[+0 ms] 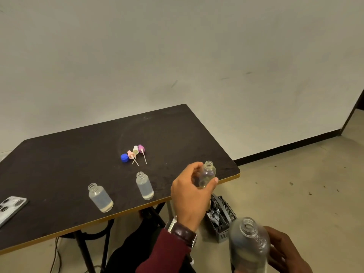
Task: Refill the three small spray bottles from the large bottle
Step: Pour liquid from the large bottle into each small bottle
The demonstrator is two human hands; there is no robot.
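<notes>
My left hand (192, 192) grips a small clear bottle (206, 173), uncapped, held above the table's right front corner. My right hand (285, 251) holds the large clear bottle (249, 245), also uncapped, low at the bottom right, off the table. Two more small bottles (100, 197) (144, 185) stand open on the dark table (78, 154), each holding liquid. A blue cap (124, 157) and three spray heads, pink (130, 154), cream (135, 149) and purple (141, 148), lie together mid-table.
A grey patterned flat object (10, 207) lies at the table's left edge. Below the right corner stands a grey mesh basket (222, 217) with crumpled material inside. Cables run on the floor under the table. A wall rises behind.
</notes>
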